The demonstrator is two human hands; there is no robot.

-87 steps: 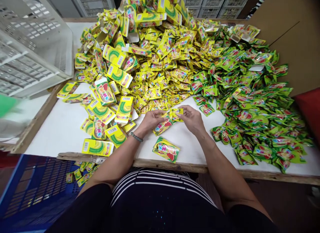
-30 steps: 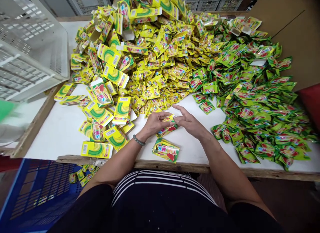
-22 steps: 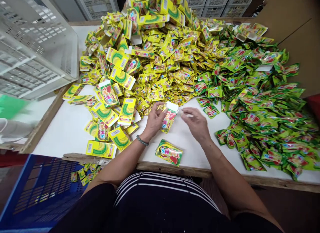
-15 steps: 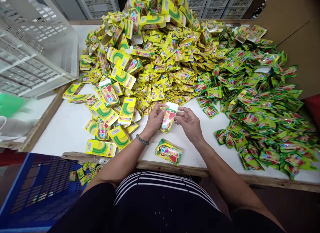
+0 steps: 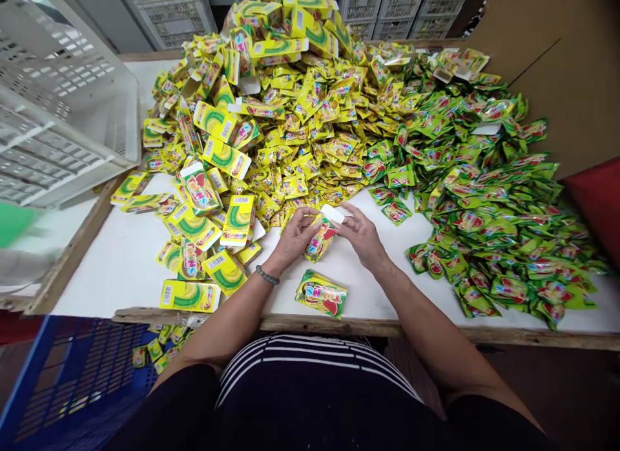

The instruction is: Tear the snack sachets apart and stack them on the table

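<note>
A small yellow-green candy box point(image 5: 320, 234) with a white end flap is held between both hands, just above the white table point(image 5: 121, 263). My left hand point(image 5: 293, 234) grips its left side. My right hand point(image 5: 361, 234) pinches the white flap at its top right. A closed box of the same kind point(image 5: 321, 293) lies flat near the table's front edge, just below my hands. Behind my hands rises a big heap of yellow sachets point(image 5: 310, 128). A spread of green sachets point(image 5: 489, 199) lies to the right.
Flat and folded yellow boxes point(image 5: 208, 212) lie scattered left of my hands. White plastic crates point(image 5: 58, 115) stand at the left, more crates point(image 5: 387, 8) at the back. A blue crate point(image 5: 62, 380) sits on the floor at the lower left. Brown cardboard point(image 5: 557, 76) rises at the right.
The sachets I held earlier have gone into the box. My left hand has stood the box on end and my right hand has come back to its white flap.
</note>
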